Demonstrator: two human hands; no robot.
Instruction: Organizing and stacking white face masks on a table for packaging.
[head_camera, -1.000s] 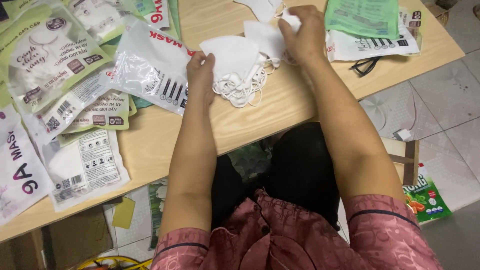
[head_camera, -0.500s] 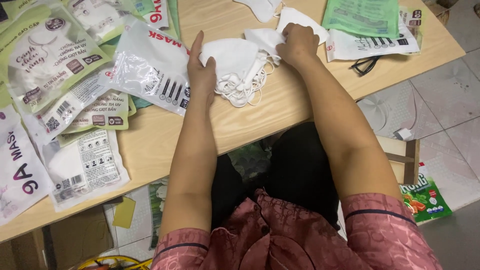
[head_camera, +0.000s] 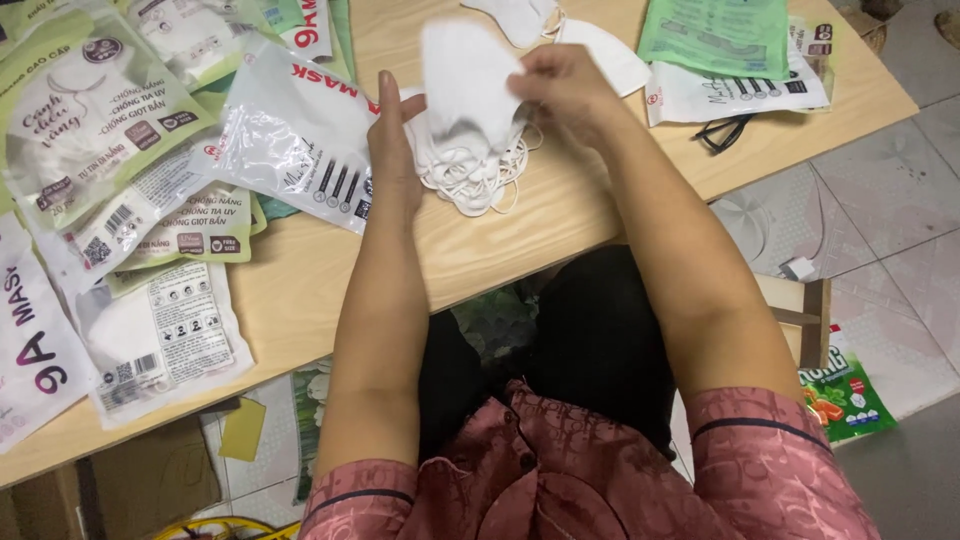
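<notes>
Since prev. frame: right hand (head_camera: 570, 90) has lifted one white face mask (head_camera: 465, 80) up off the stack; earlier it was pressed flat on the pile. Left hand (head_camera: 392, 150) barely shifted, now stands edge-on against the stack's left side.

R hand: fingers pinched together on the mask's right edge, mask hanging upright, blurred (in motion). Can't tell if one mask or two stuck together.

L hand: fingers straight and together, palm flat against the mask stack (head_camera: 470, 170), not gripping anything, just steadying.

Stack sits on the wooden table (head_camera: 560, 230) directly below the lifted mask, between both hands. Ear loops (head_camera: 505, 175) spill out toward the R hand side and the table's near edge.

Left of L hand, touching or nearly: clear mask pouch w/ red print (head_camera: 295, 130). Further left, well apart: more printed pouches (head_camera: 90, 130). Beyond R hand: loose white masks (head_camera: 590, 45), green pouch (head_camera: 725, 35), black eyeglasses (head_camera: 725, 132).

Risks, as judged:
- loops look tangled; a lifted mask could drag neighbours off the stack, esp. w/ L hand only leaning, not clamping.
- stack lies near the table's edge; a snag or nudge could tip masks to the floor.
- thin pinch at one edge + quick motion → mask may slip out.
- pouch next to L hand could get pushed aside by the wrist.
</notes>
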